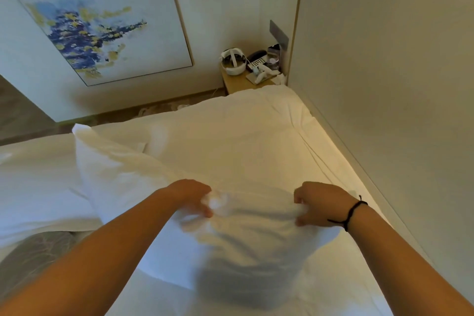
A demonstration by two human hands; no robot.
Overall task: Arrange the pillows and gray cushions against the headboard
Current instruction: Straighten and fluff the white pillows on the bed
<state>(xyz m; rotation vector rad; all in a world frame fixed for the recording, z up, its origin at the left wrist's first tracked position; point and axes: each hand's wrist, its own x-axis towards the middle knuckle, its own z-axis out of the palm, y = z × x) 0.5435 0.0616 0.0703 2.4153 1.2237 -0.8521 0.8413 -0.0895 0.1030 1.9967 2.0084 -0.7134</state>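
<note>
Hands grip a white pillow (pixel 159 187) in the middle of the view: the left hand (pixel 192 196) has its fingers curled into a bunch of the cover near the pillow's top edge, and the right hand (pixel 318 204), with a dark cord bracelet (pixel 351 210) at the wrist, pinches the fabric a little way to the right, fingers and thumb curled round a fold. Motion blur softens the cloth between the hands. The pillow lies tilted over the white bed (pixel 243 131), its far corner pointing up and to the left, its near end low between the two forearms. The padded headboard (pixel 384 72) runs along the right side, near the right hand but apart from the pillow. A gray cushion (pixel 38 254) shows at the lower left, partly hidden under the left forearm. At the far corner of the bed stands a small wooden nightstand (pixel 236 82) carrying a telephone (pixel 256 59) and a white round thing I cannot identify. A painting (pixel 89 20) with blue and yellow blotches hangs on the far wall.
</note>
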